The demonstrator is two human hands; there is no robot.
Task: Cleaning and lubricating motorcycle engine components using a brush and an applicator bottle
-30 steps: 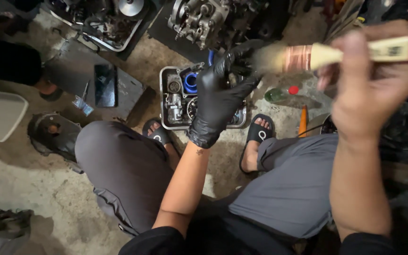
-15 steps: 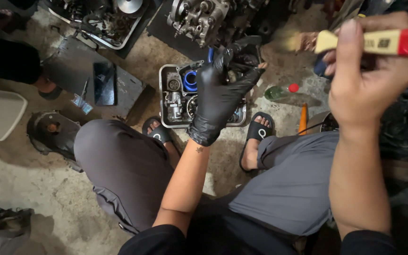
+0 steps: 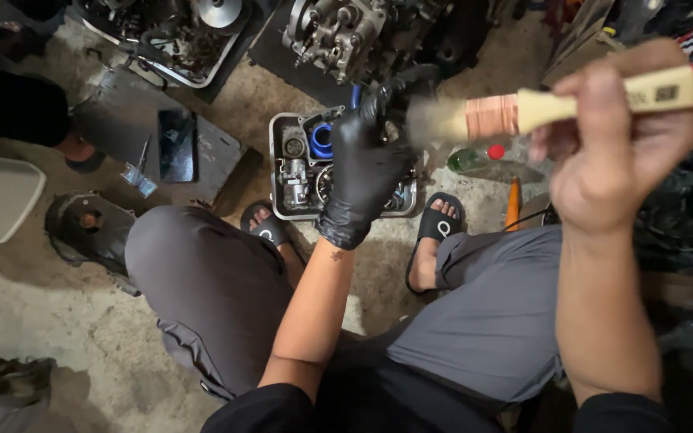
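My left hand [image 3: 366, 164], in a black glove, is raised over a metal tray and closed around a small dark part [image 3: 411, 80] held at its fingertips. My bare right hand [image 3: 619, 140] grips a paintbrush [image 3: 523, 111] by its pale wooden handle with a red end. The brush has a copper ferrule, and its bristles touch the dark part from the right. I am squatting in grey trousers and black sandals.
The metal tray [image 3: 278, 172] on the dirt floor holds engine parts and a blue ring. An engine block [image 3: 338, 32] and a second parts tray [image 3: 178, 40] lie farther off. A dark phone [image 3: 176, 144] rests on a metal plate. A green bottle [image 3: 475, 158] lies right of the tray.
My right hand swung the brush up and away to the right, then brought it back left and down so the bristles meet the part again. The left hand stayed nearly still.
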